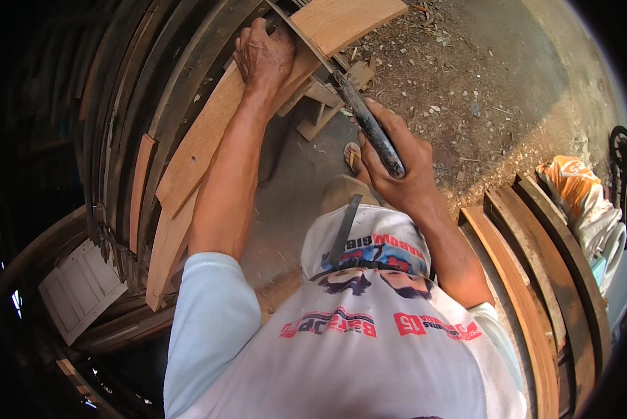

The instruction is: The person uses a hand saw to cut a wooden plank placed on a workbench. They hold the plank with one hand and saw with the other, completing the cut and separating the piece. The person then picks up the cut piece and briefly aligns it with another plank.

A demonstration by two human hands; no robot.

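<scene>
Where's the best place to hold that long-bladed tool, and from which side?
Probably by its dark, rounded handle, coming from the near right: it slants back into the right hand's grip, while the thin blade points away from the body.

Blade (303, 36) tip and board (348, 24) cut off by top edge; foot (353, 156) partly hidden; far left too dark to tell.

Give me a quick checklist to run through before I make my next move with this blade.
1. Right hand wrapped around the black handle: ok.
2. Left hand on the wooden board: ok.
3. Left fingers well away from the blade: not ok, they look close beside it.
4. Gloves worn: not ok, both hands are bare.
5. Closed footwear: not ok, an open sandal shows.
6. Board firmly supported: cannot tell.
</scene>
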